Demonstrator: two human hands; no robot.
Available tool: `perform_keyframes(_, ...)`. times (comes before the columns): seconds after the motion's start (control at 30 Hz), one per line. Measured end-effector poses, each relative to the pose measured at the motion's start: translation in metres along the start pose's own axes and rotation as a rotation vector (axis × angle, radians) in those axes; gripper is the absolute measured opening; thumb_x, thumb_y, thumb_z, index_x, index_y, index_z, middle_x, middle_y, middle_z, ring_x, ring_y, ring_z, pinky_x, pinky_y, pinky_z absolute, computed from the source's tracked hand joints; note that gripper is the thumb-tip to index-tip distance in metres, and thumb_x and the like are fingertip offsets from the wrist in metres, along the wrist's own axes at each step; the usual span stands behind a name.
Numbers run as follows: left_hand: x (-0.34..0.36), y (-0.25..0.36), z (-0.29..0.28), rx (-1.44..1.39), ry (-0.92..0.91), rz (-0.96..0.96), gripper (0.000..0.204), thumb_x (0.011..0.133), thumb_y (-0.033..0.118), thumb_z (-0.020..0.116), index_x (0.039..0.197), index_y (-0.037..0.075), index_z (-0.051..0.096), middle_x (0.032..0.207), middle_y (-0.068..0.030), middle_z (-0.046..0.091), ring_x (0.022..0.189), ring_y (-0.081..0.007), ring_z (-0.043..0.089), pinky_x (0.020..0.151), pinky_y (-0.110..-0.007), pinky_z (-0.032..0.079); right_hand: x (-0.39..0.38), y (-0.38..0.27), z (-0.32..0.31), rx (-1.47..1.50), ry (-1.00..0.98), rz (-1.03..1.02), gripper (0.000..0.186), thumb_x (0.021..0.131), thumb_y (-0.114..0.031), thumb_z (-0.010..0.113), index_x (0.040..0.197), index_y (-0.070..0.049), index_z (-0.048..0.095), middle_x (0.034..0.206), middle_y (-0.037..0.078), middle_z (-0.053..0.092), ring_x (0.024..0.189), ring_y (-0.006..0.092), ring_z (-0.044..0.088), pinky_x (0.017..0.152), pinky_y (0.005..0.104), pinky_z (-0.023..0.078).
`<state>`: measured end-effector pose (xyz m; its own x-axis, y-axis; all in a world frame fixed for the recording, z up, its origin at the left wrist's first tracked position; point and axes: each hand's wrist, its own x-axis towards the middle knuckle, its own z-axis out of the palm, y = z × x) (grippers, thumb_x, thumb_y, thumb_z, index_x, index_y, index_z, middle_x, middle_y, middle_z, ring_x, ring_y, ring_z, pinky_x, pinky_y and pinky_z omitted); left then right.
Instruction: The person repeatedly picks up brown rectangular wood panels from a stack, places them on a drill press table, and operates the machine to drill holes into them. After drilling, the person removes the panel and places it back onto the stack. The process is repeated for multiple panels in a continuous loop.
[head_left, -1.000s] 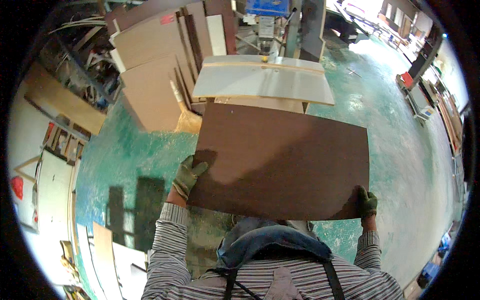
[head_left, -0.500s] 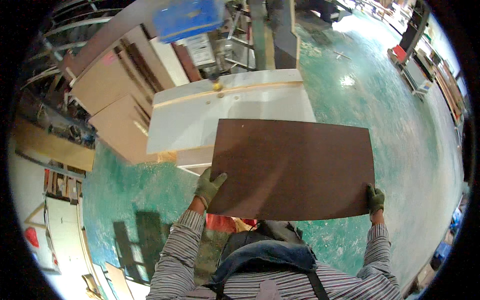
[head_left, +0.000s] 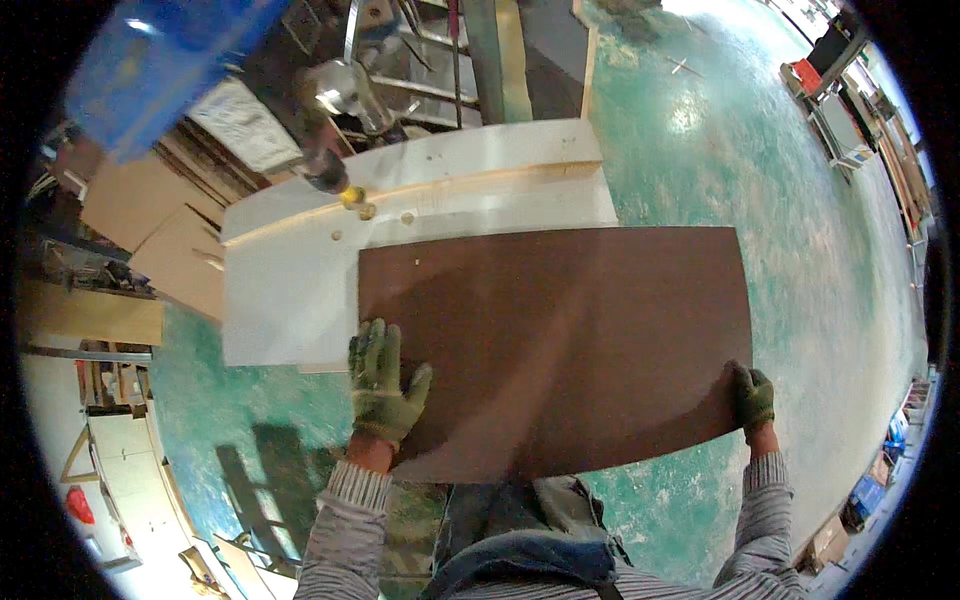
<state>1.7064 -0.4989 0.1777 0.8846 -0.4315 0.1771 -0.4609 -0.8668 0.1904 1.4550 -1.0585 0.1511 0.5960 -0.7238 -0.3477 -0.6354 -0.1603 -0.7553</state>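
A dark brown rectangular panel (head_left: 560,340) lies over the near right part of a white worktop (head_left: 285,300) and reaches past its near edge toward me. My left hand (head_left: 386,390), in a green work glove, lies against the panel's left edge with fingers stretched out and thumb apart. Closed on the right edge near its near corner is my right hand (head_left: 753,395), also gloved; its thumb shows on top and the other fingertips are hidden. What supports the panel underneath cannot be seen.
A dark tool with a yellow tip (head_left: 340,182) and small round pieces (head_left: 367,212) sit on the worktop beyond the panel. A blue plastic bin (head_left: 170,70) is at the far left, above leaning brown boards (head_left: 165,225). A cart (head_left: 835,130) stands far right on the green floor.
The panel's left side has shifted left and nearer to me, over the worktop. My left hand has gone from gripping its edge to stretched fingers. My right hand keeps its hold.
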Motion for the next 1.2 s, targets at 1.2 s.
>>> perform_keyframes(1.2, 0.034, -0.07, -0.004, 0.016, 0.043, -0.129, 0.06, 0.098, 0.037, 0.051, 0.145, -0.001, 0.047, 0.157, -0.02, 0.036, 0.147, -0.0365, 0.031, 0.124, -0.05, 0.02, 0.047, -0.056, 0.068, 0.129, -0.075, -0.078, 0.05, 0.091, -0.054, 0.07, 0.081, -0.006, 0.067, 0.077, 0.0, 0.06, 0.07, 0.0134, 0.051, 0.062, 0.0335, 0.045)
